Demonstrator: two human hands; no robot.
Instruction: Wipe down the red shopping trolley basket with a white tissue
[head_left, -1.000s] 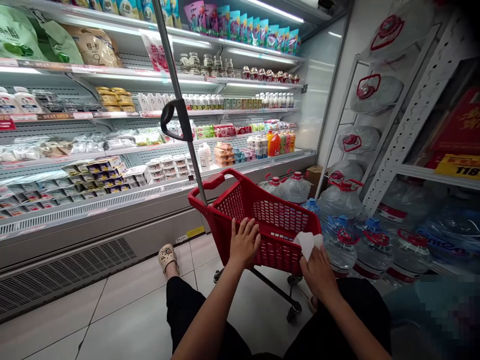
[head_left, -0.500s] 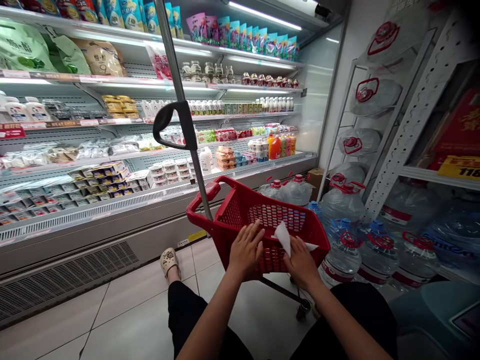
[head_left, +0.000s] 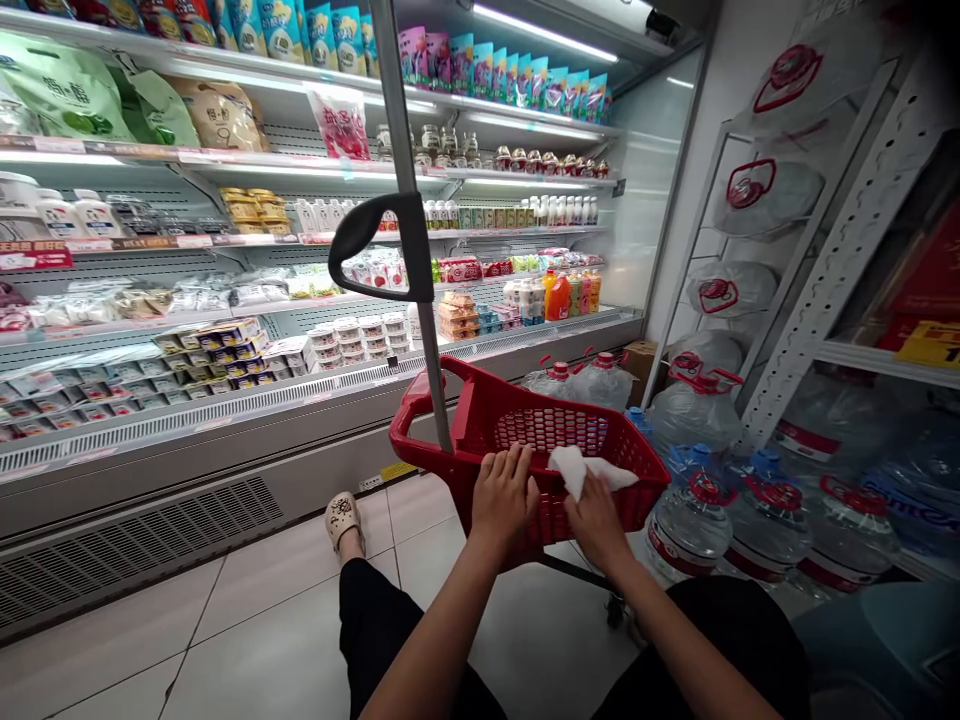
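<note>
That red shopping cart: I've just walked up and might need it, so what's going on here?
A person has both hands at the red shopping cart. The left hand is at its near rim; the right hand, beside it, holds a white cloth or tissue at the same rim. The cart stands by a refrigerated display case, with large water bottles to its right.

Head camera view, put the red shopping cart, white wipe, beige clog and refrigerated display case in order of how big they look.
1. Refrigerated display case
2. Red shopping cart
3. White wipe and beige clog: too alike to rank
</note>
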